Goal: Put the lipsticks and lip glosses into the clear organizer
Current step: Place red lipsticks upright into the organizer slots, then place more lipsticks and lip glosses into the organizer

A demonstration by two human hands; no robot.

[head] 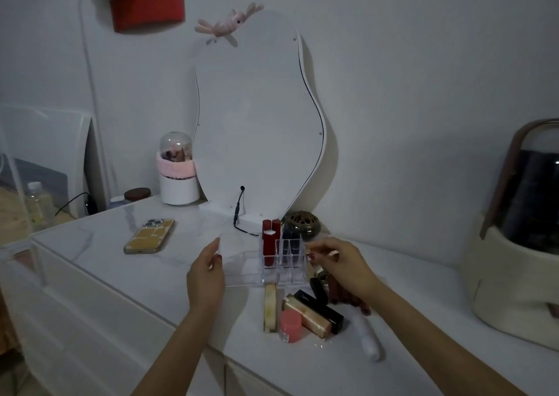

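The clear organizer [242, 267] stands on the white marble tabletop in front of the mirror. Two red lipsticks [270, 241] and a dark blue one [289, 239] stand upright in its back slots. My left hand [207, 277] grips the organizer's left wall. My right hand [341, 267] rests at its right edge, fingers pinched near the rim; whether it holds anything is unclear. Loose items lie in front: a gold tube [270, 308], a black lipstick [320, 304], a pale gold tube [305, 315], a pink-capped pot [291, 326] and a white tube [367, 338].
A phone [150, 235] lies at the left of the tabletop. The mirror [257, 123] with its cable stands behind, beside a brass pot [303, 223] and a brush holder [178, 171]. A cream cosmetics case [514, 262] stands at the right. The table's front edge runs below the loose items.
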